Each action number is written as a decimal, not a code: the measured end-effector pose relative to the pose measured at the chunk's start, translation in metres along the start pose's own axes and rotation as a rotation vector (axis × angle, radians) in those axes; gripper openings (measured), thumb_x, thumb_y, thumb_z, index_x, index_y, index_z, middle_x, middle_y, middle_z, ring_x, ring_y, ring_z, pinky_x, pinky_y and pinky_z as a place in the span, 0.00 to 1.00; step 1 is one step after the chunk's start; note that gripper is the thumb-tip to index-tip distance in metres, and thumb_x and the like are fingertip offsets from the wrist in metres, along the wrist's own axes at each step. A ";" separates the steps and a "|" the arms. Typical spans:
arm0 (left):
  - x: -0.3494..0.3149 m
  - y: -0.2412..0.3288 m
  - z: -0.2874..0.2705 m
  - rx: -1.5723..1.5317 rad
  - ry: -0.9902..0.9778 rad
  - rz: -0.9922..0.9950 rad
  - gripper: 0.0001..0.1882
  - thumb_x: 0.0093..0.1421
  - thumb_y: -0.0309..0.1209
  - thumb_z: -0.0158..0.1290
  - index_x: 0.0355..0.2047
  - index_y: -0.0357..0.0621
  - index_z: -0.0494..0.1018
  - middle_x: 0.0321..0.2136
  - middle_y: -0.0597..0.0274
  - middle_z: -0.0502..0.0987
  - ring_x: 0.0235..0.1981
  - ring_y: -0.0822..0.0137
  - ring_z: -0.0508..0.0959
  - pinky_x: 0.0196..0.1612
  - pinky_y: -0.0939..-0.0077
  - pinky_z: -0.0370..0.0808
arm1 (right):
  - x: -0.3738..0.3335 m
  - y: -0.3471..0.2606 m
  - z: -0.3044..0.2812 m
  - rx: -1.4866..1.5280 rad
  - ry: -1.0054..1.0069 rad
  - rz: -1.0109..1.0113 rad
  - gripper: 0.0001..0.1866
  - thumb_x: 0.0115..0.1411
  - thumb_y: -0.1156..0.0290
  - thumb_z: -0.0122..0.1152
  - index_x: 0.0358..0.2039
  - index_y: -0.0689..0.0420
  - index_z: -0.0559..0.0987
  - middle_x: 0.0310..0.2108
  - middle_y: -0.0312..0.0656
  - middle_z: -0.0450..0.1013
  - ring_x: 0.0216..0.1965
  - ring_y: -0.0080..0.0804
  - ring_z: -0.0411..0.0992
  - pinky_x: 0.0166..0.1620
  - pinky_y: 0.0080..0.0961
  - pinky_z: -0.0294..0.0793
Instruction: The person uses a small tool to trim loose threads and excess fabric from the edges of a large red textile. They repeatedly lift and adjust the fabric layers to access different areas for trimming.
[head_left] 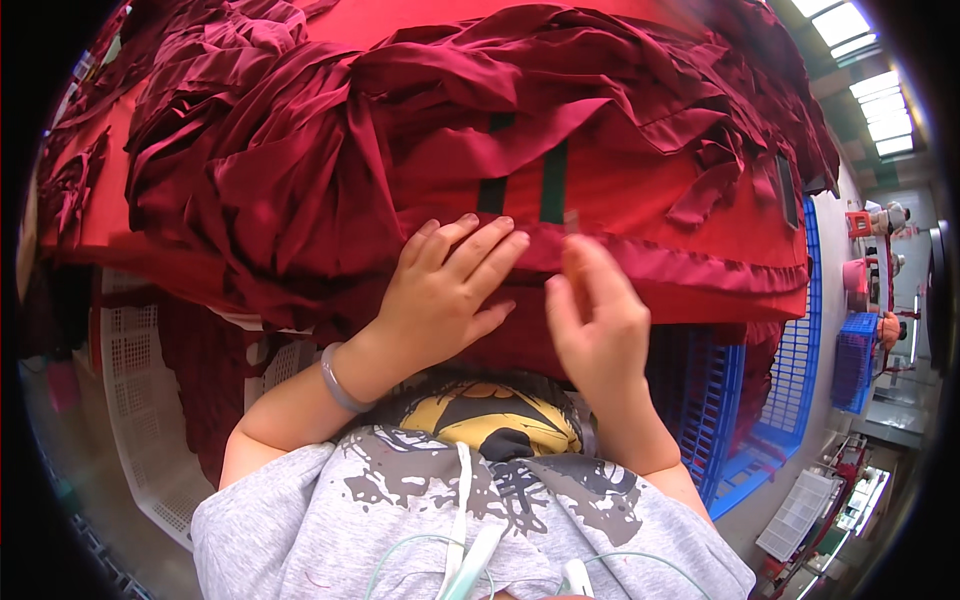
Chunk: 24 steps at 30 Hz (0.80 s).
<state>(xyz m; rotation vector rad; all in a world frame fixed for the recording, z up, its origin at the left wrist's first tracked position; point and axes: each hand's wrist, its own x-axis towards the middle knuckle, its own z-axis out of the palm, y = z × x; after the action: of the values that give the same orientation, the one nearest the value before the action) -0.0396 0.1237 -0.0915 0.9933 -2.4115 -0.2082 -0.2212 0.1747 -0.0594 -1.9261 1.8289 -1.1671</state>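
A long dark red satin strip point(660, 262) with a ruffled edge runs along the near side of a red-covered table. My left hand point(445, 285) lies palm down at the strip's left part, fingers stretched out and slightly apart. To its right, my right hand point(603, 325) is over the strip with its fingers bent in and smeared by motion. A small blurred tip shows beyond these fingers; what it belongs to cannot be made out. Behind both hands a big heap of crumpled dark red satin point(290, 150) covers much of the table.
Two dark green bands point(553, 183) mark the red tabletop point(640, 200). A flat dark object point(787, 190) sits at its right edge. Below stand a white plastic basket point(140, 400) on the left and a blue crate point(775, 440) on the right. Other people work far right.
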 end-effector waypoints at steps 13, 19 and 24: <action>0.003 -0.004 0.002 0.040 0.043 0.032 0.26 0.51 0.38 0.60 0.51 0.45 0.73 0.56 0.62 0.73 0.55 0.60 0.72 0.57 0.57 0.67 | -0.004 -0.012 0.005 -0.351 -0.230 -0.135 0.19 0.55 0.70 0.61 0.48 0.58 0.80 0.22 0.37 0.71 0.18 0.31 0.72 0.21 0.27 0.70; 0.005 0.000 0.002 0.057 0.048 0.022 0.26 0.51 0.37 0.60 0.50 0.46 0.74 0.55 0.63 0.73 0.55 0.60 0.72 0.57 0.58 0.66 | 0.007 -0.005 0.014 -0.413 -0.067 -0.148 0.19 0.57 0.70 0.61 0.49 0.62 0.79 0.22 0.39 0.71 0.18 0.34 0.73 0.21 0.29 0.71; 0.002 -0.001 0.003 0.017 0.045 0.000 0.27 0.49 0.36 0.61 0.51 0.47 0.74 0.56 0.63 0.72 0.55 0.60 0.71 0.57 0.59 0.66 | 0.002 -0.011 -0.001 -0.321 -0.099 -0.143 0.19 0.55 0.73 0.62 0.48 0.61 0.79 0.22 0.39 0.72 0.17 0.34 0.73 0.21 0.29 0.71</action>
<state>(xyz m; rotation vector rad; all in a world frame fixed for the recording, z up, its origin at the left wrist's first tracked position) -0.0416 0.1211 -0.0931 0.9951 -2.3765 -0.1632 -0.2139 0.1750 -0.0506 -2.2763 1.9496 -0.8368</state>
